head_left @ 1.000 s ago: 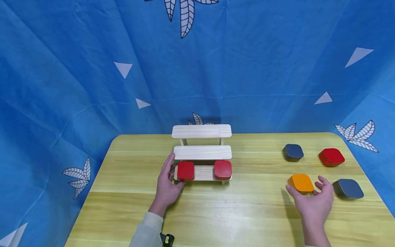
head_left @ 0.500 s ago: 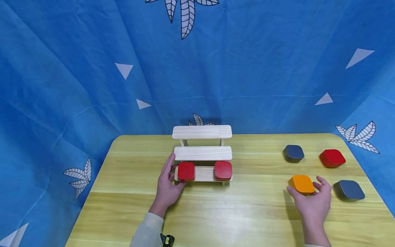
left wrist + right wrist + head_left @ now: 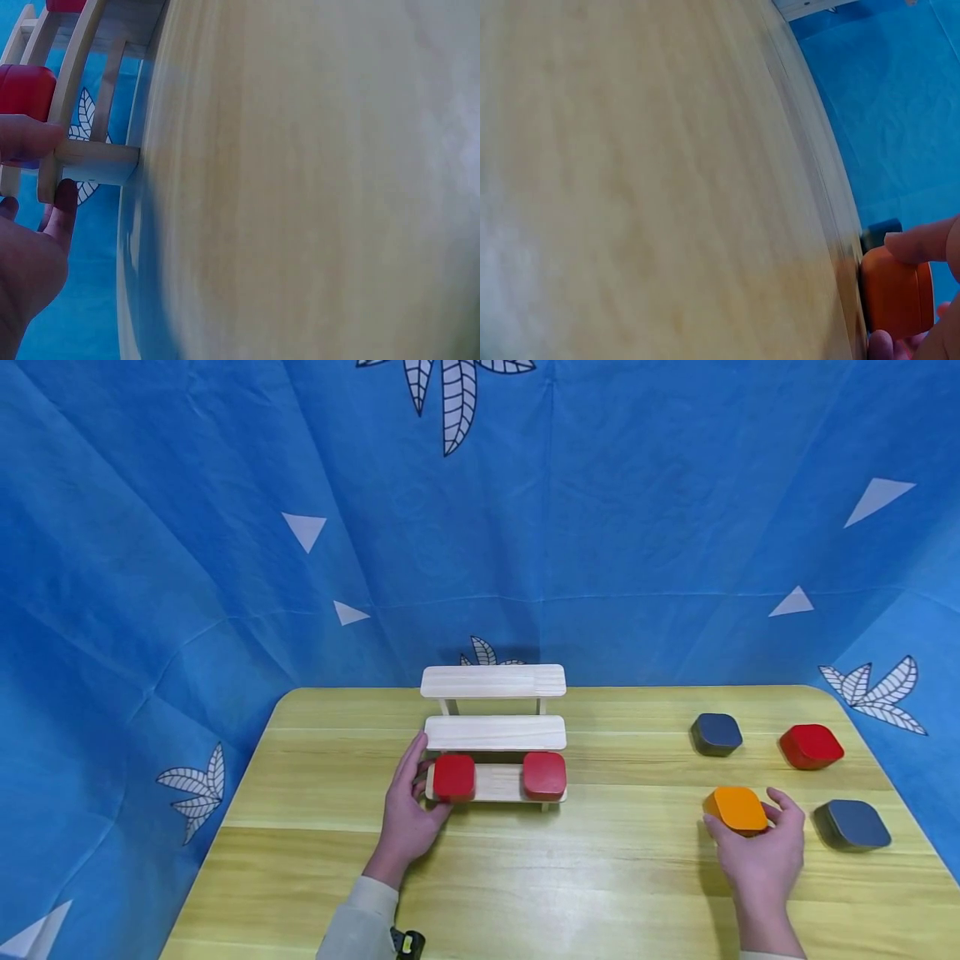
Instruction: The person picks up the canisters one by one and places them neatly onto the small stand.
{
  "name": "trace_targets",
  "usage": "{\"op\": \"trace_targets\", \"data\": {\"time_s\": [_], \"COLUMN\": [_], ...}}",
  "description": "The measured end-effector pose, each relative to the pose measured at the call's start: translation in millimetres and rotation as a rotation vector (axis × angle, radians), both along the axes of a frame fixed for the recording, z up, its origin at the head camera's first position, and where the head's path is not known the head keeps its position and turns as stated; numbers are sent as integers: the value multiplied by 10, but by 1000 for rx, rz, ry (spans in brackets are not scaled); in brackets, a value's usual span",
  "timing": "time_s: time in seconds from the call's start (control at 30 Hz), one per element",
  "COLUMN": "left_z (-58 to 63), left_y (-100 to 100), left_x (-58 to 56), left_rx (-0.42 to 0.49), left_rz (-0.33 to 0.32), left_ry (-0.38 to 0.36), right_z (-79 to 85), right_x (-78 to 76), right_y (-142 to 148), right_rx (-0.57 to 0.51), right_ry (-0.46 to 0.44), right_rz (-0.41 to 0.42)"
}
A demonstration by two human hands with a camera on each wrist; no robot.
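Observation:
A three-step wooden shelf [image 3: 495,732] stands at the back middle of the table, with two red rounded blocks [image 3: 544,776] on its lowest step. My left hand [image 3: 408,814] grips the left end of that step, beside the left red block [image 3: 453,777]. In the left wrist view the thumb [image 3: 30,139] lies against the step's front edge and the fingers [image 3: 64,214] curl at its end. At the right, my right hand [image 3: 761,852] pinches an orange rounded block [image 3: 737,810] from both sides. The right wrist view shows the orange block [image 3: 892,292] between its digits, resting low at the tabletop.
Around the right hand stand a dark blue block [image 3: 716,734] behind, a red block [image 3: 812,746] at the back right and a larger dark blue block [image 3: 852,824] to the right. A blue patterned cloth [image 3: 600,527] hangs behind the wooden table [image 3: 600,893].
My right hand's fingers have drawn in from the right onto the orange block. The left hand keeps its hold on the shelf.

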State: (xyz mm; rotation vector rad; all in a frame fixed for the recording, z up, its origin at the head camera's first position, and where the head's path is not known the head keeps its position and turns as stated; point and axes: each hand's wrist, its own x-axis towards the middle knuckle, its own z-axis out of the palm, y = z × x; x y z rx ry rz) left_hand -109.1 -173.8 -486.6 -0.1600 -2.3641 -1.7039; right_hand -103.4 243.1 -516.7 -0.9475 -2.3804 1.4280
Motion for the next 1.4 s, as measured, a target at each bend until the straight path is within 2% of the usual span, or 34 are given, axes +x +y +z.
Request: {"op": "trace_targets", "data": {"time_s": [0.03,0.07,0.23,0.67,0.83,1.07,1.2,1.4], "left_z": [16,-21,-276,-328,-267,59,99,86], "left_y": [5,-3,-67,-90,-59,16,25,23], "left_x": [2,-8,-87,-96,-79,25,39,37], "left_rx": [-4,-7,-8,-11,3,1,1,4], "left_rz": [0,2,17,16,14,-4,-4,0], "left_ry": [0,5,1,5,-2,3,1,-3], "right_z": [-4,-8,-8,10,32,78,102,143], "right_x": [-2,-2,0,-2,-4,-8,-15,-36], "right_y": [1,0,-4,-38,-69,-105,-140,-193], "right_rx": [3,7,13,-36,-44,-31,-30,-50], "right_ry": [4,6,7,-26,-26,-10,3,6], "right_rz": [-1,-2,-11,-56,-78,-88,-95,-96]}}
